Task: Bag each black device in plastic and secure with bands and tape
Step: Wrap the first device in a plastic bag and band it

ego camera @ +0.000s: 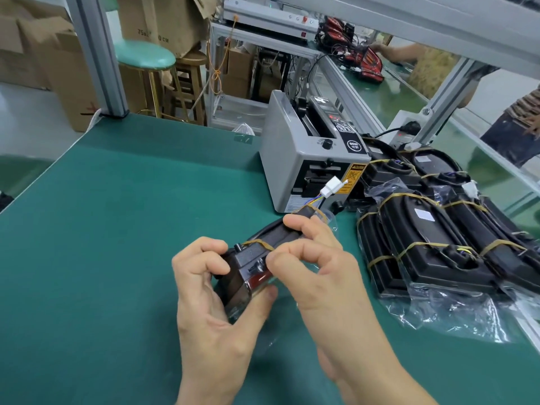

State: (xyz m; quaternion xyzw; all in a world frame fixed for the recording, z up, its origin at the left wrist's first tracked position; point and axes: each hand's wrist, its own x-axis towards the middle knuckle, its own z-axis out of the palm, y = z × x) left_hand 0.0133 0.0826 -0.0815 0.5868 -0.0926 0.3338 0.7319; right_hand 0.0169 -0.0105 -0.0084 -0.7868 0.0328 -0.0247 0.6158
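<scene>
Head: blk device (pixel 263 252) (bagged, banded)

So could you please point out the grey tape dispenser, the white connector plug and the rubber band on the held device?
Grey tape dispenser (pixel 287 168): head view, side panel.
White connector plug (pixel 333 185): head view, plug body.
Yellow rubber band (pixel 258 244): head view, top strand.

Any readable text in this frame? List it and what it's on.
"75x... 0 CM", partly hidden, on the cardboard box behind the stool.
"CAUTION" on the yellow warning label on the tape dispenser.
Round black sticker and QR-code label on the dispenser: too blurred to read.
White label on a bagged device: blank or unreadable.
</scene>
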